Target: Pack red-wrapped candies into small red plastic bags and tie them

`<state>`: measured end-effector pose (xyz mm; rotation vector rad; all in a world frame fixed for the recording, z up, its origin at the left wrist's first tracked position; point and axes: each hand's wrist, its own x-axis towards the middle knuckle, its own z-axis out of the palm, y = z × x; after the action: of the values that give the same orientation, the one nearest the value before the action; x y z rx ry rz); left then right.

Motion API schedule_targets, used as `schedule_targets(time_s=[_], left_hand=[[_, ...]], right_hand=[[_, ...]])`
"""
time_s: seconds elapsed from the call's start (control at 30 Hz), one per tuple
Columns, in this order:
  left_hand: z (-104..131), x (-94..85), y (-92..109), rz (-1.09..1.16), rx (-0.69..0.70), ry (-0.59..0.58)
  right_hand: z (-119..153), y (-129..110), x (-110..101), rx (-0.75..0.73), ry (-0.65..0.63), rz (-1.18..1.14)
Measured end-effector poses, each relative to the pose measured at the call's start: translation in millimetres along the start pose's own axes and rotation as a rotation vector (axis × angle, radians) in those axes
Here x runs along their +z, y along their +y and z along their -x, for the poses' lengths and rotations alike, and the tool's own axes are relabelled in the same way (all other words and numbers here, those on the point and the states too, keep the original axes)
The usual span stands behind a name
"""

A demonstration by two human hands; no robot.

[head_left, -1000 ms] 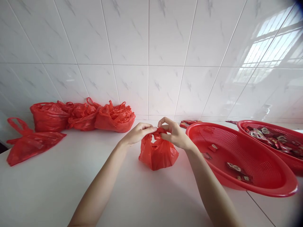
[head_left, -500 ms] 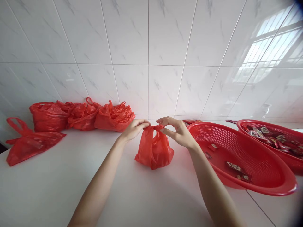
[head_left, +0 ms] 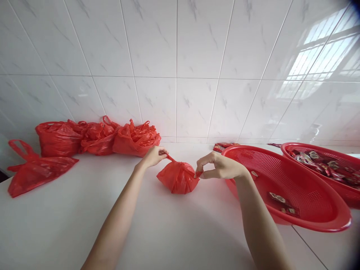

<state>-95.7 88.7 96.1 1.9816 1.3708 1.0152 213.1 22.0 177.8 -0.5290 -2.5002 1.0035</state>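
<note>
A small red plastic bag (head_left: 179,179) rests on the white countertop, bulging low, its top gathered. On its left side, my left hand (head_left: 155,156) is closed on one handle, which is drawn out into a thin strand. My right hand (head_left: 218,167) pinches the other handle at the bag's right edge between thumb and forefinger. The gathered middle of the bag shows between the two hands. What is inside the bag is hidden.
Red plastic bags (head_left: 135,140) line the tiled wall at left, and a flatter red bag (head_left: 39,170) lies nearer. At right, a red basket (head_left: 317,198) holds a few small packets; a second red basket (head_left: 292,150) behind it holds many. More packets (head_left: 223,145) lie by the wall.
My hands have moved apart and my right hand lower, pulling the two handles out sideways. The bag's upright top has drawn down into a tight, lower bundle.
</note>
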Motion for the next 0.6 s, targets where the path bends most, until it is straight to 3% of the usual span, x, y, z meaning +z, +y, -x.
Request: schedule_targets(time_s=[0.17,0.23,0.33,0.47,0.6], left_hand=[[-0.1,5.6,7.2,-0.036,0.012,0.024],[-0.1,6.2,13.3,-0.049,0.023,0.048],[3.8,4.2,32.7,-0.011,0.093,0.088],[19.4,5.4,76.6,0.151,0.278,0.067],[35.7,21.0,114.1,0.155,0.334,-0.002]], right_hand=[[1.5,2.0,-2.0,0.038,-0.046,-0.019],[2.6,1.3,-2.5,0.053,-0.009,-0.053],[1.8,-1.5,-0.9,0.071,0.206,-0.179],[-10.8,-2.1,9.0,0.026,0.553,-0.206],[-29.1,-1.4,24.5,-0.069,0.706,-0.088]])
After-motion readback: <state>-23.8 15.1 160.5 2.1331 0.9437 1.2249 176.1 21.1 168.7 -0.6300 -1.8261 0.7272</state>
